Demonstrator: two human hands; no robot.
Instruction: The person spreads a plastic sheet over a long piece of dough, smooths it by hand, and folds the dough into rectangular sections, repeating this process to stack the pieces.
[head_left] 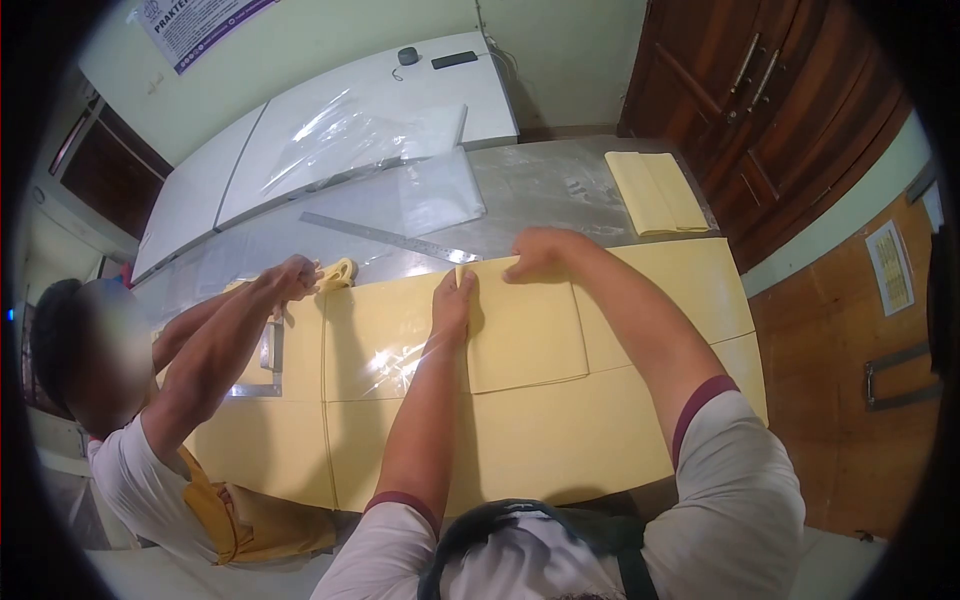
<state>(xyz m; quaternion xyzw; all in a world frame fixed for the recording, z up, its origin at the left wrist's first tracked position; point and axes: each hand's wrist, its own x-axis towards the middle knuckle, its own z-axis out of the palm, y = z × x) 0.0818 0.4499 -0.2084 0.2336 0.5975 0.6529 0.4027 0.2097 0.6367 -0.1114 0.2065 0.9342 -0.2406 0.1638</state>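
Observation:
A folded yellow sheet that looks like dough lies in front of me, on a larger yellow sheet spread over the table. My left hand is closed on its left edge near the far corner, thumb towards the fold. At the far edge, my right hand grips the same folded sheet with its fingers bent; some fingertips are hidden. Shiny clear plastic lies to the left of my left hand.
On my left a co-worker's hands hold bunched yellow strips near a metal frame. Beyond my hands lie a steel ruler, plastic sheets and another folded yellow stack. Wooden cabinet doors stand at the back right.

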